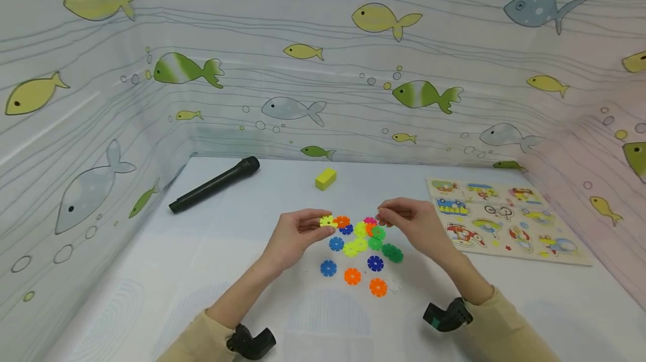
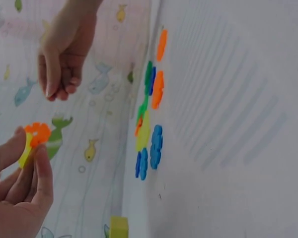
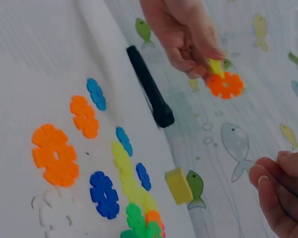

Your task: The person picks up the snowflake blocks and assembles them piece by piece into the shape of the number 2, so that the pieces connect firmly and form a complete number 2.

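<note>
Pinch on a yellow disc (image 1: 326, 221), rim only

So the left grip (image 1: 295, 236) pinches that disc between thumb and fingers, and an orange disc (image 1: 344, 220) juts out just beyond the fingertips, apparently slotted in. My guess: rim-only keeps the orange one unblocked. Right grip (image 1: 415, 226) is loosely curled, nothing visible in it. Loose discs (image 1: 372, 261) lie on the surface (image 1: 217, 244) between and below both grips, probably for easy reach.
</note>
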`<state>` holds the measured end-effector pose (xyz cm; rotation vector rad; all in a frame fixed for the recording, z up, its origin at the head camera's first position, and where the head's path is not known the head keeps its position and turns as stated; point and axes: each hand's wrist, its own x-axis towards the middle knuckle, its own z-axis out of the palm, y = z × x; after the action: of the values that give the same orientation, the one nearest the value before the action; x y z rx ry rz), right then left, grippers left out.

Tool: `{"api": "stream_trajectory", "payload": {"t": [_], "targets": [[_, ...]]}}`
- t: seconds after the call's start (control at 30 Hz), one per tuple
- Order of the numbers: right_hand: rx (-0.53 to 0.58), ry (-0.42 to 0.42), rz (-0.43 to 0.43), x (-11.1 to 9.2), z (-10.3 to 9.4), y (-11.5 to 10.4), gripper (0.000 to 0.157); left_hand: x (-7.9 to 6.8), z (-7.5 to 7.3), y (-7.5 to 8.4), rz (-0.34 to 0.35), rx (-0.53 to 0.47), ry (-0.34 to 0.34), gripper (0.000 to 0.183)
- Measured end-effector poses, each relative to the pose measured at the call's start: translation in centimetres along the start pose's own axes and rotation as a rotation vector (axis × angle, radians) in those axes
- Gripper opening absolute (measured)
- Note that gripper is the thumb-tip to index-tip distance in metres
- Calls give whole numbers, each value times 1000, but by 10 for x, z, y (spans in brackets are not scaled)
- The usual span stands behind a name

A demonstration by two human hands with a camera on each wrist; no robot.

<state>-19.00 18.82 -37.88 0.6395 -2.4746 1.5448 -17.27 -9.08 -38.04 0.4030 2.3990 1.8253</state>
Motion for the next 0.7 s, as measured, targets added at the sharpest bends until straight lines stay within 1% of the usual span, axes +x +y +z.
{"api": "stream_trajectory", "payload": {"t": [0.07,0.17,0.27,0.4,0.53,0.63,0.7], "targets": [[-11,39,44,2,-10,3,17,1,-1,0,-4,7,17,38],[-33,81,97,5,-17,6,22,1,-2,1,-12,13,44,37],[-78,113,147,5,-18,13,25,1,-2,1,-20,16,56,37],[-146,141,211,4,-16,30,27,1,0,0,-19,17,59,37],[-200,118,264,6,-11,47,31,0,-1,0,-16,8,56,36],[-228,72,296,6,-9,57,34,0,-1,-1,-14,4,52,35],[-245,31,299,6,-9,61,36,0,-1,-1,-12,8,54,35]]}}
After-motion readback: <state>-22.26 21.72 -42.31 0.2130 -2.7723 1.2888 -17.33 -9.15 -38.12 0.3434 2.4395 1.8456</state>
